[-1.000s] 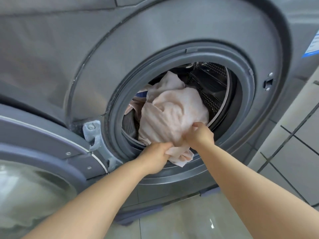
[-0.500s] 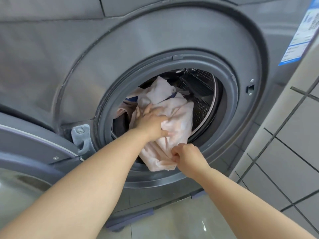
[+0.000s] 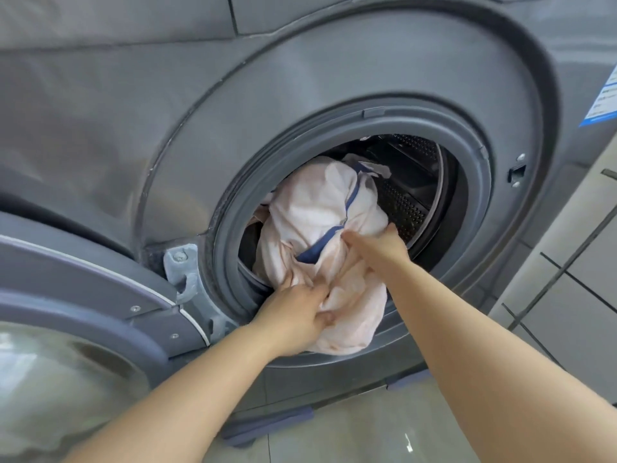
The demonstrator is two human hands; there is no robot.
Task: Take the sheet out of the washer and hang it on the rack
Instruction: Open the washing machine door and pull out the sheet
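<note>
Now the hands have swapped roles compared with half a second ago, when the left hand was high on the bundle and the right hand pinched the low hanging fold. Starting at the left, the door hangs swung open, its hinge bolted just beside the rubber seal. The left hand has dropped to the lower lip of the opening, and its grip is curled round a gathered fold at the bottom of the sheet. Most of the sheet sits bunched in the mouth of the washer, with one pale lobe spilling out over the seal below the left hand and the rest reaching back into the drum. A blue trim runs down the middle of the bundle. The right hand has moved up and inward to the bundle's right flank; its fingers are extended and press into the cloth near the trim, so this grip is spread against the fabric rather than closed. A second pale piece of cloth shows behind the bundle at the top; whether it belongs to the sheet cannot be told. For the task, this hand-over-hand exchange indicates that extraction is under way but incomplete: more cloth is outside than a second ago, yet the bulk remains within the opening. The rack is not in view. At the far right, a label is fixed to the washer front.
</note>
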